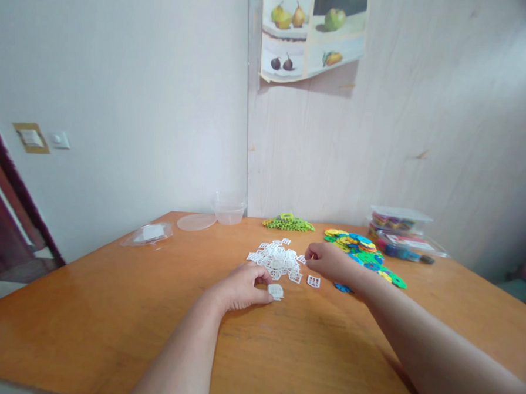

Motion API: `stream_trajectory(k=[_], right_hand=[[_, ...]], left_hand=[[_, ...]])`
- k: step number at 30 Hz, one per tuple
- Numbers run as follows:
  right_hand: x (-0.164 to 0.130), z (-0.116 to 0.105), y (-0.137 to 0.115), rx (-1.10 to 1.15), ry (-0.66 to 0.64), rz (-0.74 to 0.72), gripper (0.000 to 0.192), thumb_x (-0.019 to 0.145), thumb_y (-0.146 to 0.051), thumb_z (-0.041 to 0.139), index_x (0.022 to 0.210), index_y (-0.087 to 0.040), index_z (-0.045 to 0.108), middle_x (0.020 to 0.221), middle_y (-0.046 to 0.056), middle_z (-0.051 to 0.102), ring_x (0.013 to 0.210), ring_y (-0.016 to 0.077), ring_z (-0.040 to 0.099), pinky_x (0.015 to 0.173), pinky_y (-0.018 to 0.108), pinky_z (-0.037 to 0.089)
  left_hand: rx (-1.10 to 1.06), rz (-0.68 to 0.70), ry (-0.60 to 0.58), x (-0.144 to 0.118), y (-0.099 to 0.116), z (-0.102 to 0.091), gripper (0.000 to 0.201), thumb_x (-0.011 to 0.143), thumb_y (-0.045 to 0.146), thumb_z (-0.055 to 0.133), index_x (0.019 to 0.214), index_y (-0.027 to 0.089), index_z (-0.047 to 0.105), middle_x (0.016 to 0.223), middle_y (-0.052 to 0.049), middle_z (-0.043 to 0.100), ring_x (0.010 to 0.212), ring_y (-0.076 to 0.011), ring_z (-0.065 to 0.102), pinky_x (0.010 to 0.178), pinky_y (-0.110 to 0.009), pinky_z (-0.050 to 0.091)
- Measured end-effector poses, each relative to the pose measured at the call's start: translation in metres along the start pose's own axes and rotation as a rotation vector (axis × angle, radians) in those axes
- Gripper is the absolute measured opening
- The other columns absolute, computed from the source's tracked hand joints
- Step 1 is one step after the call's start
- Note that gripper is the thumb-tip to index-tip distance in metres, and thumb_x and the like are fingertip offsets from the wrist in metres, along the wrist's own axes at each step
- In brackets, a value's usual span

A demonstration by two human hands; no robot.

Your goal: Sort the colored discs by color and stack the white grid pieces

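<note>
A loose heap of small white plastic window-frame pieces point(277, 258) lies in the middle of the wooden table. My left hand point(245, 286) is curled at the heap's near left side, with thumb and fingers at the edge of a small stack of white window-frame pieces point(275, 291). To the right of the heap, my right hand point(330, 259) pinches one white window-frame piece point(302, 259) between thumb and fingertips. A single white window-frame piece point(314, 281) lies flat on the table between the two hands.
Colourful notched discs point(365, 253) are piled beside my right forearm. Green small pieces point(288, 222) lie behind the heap. A clear tub point(229, 208), a round lid point(197, 222) and a clear package point(147, 233) are at back left. Plastic boxes point(401, 228) stand at back right.
</note>
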State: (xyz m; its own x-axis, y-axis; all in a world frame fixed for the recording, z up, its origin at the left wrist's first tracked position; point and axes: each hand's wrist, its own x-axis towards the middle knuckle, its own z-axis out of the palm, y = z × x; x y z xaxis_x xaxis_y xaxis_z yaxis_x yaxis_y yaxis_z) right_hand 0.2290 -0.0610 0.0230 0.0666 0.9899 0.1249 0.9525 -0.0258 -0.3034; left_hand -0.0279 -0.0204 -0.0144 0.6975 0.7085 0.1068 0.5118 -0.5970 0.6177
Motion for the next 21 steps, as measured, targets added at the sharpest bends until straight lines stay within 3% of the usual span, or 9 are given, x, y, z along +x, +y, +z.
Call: stream_trajectory(k=[3, 7, 12, 21], right_hand=[[-0.003, 0.006, -0.002, -0.007, -0.054, -0.018, 0.015, 0.072, -0.029, 0.066, 0.083, -0.019, 0.069, 0.077, 0.003, 0.069, 0.068, 0.0154, 0.058, 0.057, 0.024, 0.034], [-0.01, 0.017, -0.013, -0.059, -0.063, -0.035, 0.03, 0.072, -0.044, 0.067, 0.091, -0.02, 0.068, 0.087, 0.005, 0.07, 0.075, 0.0182, 0.061, 0.059, 0.025, 0.033], [-0.014, 0.022, -0.02, -0.163, -0.088, -0.015, 0.023, 0.077, -0.042, 0.061, 0.083, -0.021, 0.068, 0.087, 0.006, 0.07, 0.077, 0.02, 0.062, 0.057, 0.026, 0.032], [-0.016, 0.016, -0.022, -0.142, -0.106, -0.059, 0.025, 0.076, -0.044, 0.062, 0.089, -0.024, 0.07, 0.089, 0.005, 0.071, 0.08, 0.0208, 0.064, 0.058, 0.027, 0.032]], left_hand=[[0.008, 0.014, -0.018, 0.0, 0.001, -0.001, 0.03, 0.066, 0.037, 0.07, 0.092, 0.022, 0.068, 0.093, -0.001, 0.06, 0.088, -0.0188, 0.053, 0.072, -0.024, 0.041], [0.01, 0.018, -0.022, 0.0, 0.002, -0.001, 0.029, 0.067, 0.038, 0.069, 0.091, 0.022, 0.067, 0.091, -0.001, 0.061, 0.088, -0.0186, 0.053, 0.071, -0.024, 0.04], [0.008, 0.019, -0.011, -0.001, 0.001, -0.001, 0.031, 0.067, 0.04, 0.07, 0.091, 0.022, 0.067, 0.093, -0.001, 0.061, 0.089, -0.0188, 0.053, 0.072, -0.024, 0.04], [-0.028, -0.013, -0.012, -0.001, 0.0, 0.0, 0.035, 0.063, 0.037, 0.071, 0.094, 0.021, 0.066, 0.091, -0.001, 0.06, 0.086, -0.0186, 0.053, 0.07, -0.024, 0.04]])
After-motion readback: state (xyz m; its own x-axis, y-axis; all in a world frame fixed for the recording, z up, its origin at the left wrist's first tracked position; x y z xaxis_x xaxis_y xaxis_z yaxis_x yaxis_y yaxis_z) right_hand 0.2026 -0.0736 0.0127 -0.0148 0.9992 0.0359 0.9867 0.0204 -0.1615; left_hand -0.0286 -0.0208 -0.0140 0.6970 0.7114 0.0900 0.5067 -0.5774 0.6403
